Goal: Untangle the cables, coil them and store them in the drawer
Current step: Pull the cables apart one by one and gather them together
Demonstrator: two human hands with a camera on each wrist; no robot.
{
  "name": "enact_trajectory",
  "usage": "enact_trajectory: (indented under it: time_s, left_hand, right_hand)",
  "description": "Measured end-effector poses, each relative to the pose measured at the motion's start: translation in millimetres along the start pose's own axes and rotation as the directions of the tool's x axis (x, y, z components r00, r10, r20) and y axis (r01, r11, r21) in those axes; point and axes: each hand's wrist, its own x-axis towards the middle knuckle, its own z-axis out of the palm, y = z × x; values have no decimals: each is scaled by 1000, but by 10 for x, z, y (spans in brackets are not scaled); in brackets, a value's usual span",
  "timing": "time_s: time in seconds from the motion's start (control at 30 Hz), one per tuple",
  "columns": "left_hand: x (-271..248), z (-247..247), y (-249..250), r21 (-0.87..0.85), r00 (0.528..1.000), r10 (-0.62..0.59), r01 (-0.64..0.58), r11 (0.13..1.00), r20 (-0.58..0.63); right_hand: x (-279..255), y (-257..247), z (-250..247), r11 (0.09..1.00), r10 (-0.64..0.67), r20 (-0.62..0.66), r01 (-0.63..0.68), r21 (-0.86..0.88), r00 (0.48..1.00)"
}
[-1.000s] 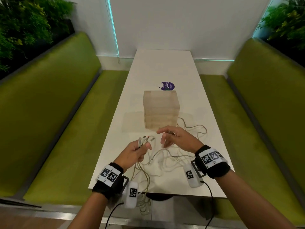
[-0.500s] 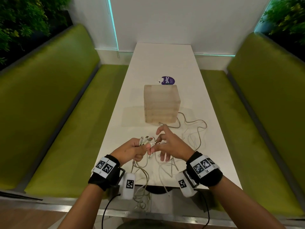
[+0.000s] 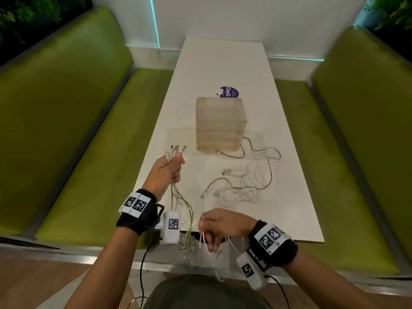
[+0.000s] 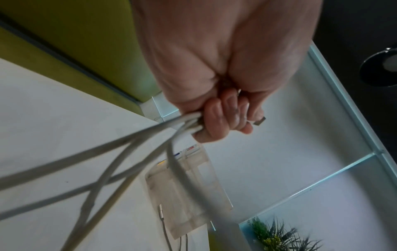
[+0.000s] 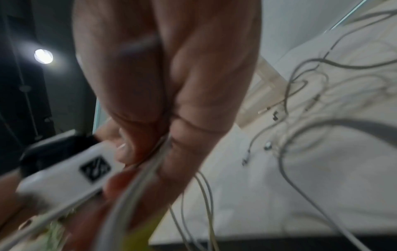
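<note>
The loose cables (image 3: 247,181) lie in a tangle on the white table (image 3: 223,63) just in front of the translucent drawer box (image 3: 219,123), one metal plug touching its near edge. The left hand (image 3: 166,172), left of the box, is clenched round a bunch of cable ends (image 3: 176,150) that stick up above its fingers (image 4: 221,118). The right hand (image 3: 219,228), which half a second ago met the left in front of the box, has drawn back to the table's near edge, farther from the box, gripping thin white strands (image 3: 204,241).
</note>
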Motion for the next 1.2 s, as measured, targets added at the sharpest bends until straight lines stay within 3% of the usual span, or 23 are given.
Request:
enact_trajectory:
  time_s: [0.07, 0.17, 0.3, 0.37, 0.43, 0.5, 0.57, 0.63, 0.7, 0.77, 0.9, 1.1, 1.2]
  left_hand:
    - [9, 4, -7, -12, 1000, -1, 1, 1000, 3]
    - [-2, 18, -6, -21, 1000, -7, 8, 1000, 24]
    - [4, 24, 3, -19, 1000, -12, 13, 1000, 21]
    - [16, 13, 16, -26, 1000, -11, 11, 1000, 18]
    - [29, -5, 26, -36, 1000, -8, 9, 999, 22]
    - [37, -17, 26, -42, 1000, -12, 13, 999, 29]
    - [39, -5, 14, -49, 999, -18, 20, 999, 35]
    - [34, 12, -1, -50, 999, -22, 23, 998, 36]
    - [30, 33, -15, -79, 998, -35, 39, 996, 46]
    - [29, 59, -26, -123, 996, -61, 68, 990, 58]
    - [8, 66, -66, -150, 994, -92, 100, 984, 57]
    - [-14, 79, -154, -113, 995, -43, 54, 992, 92]
    - [-17, 104, -190, -115, 999, -34, 39, 993, 43]
  right_hand:
    - [45, 170, 69, 988, 19, 9, -17, -155, 1000]
    - [126, 423, 17, 899, -28, -178, -53, -435, 984]
    - [94, 528, -164, 923, -103, -415, -69, -380, 904]
    - [46, 516, -266, 940, -66, -358, -62, -335, 931]
    - [-21, 492, -335, 905, -47, -267, -72, -418, 962]
    - [-52, 478, -412, 871, -79, -288, -75, -485, 954]
    - [-17, 451, -508, 865, -136, -408, -93, -494, 903]
    - [83, 398, -631, 832, -236, -544, -123, -542, 805]
    - [226, 351, -763, 767, -327, -634, -196, -611, 701]
    - [357, 298, -873, 677, -365, -671, -311, -667, 645]
    - [543, 212, -969, 508, -324, -693, -500, -702, 644]
    - [807, 237, -1048, 296, -360, -506, -418, -859, 784]
    - [861, 332, -1059, 208, -379, -493, -448, -870, 783]
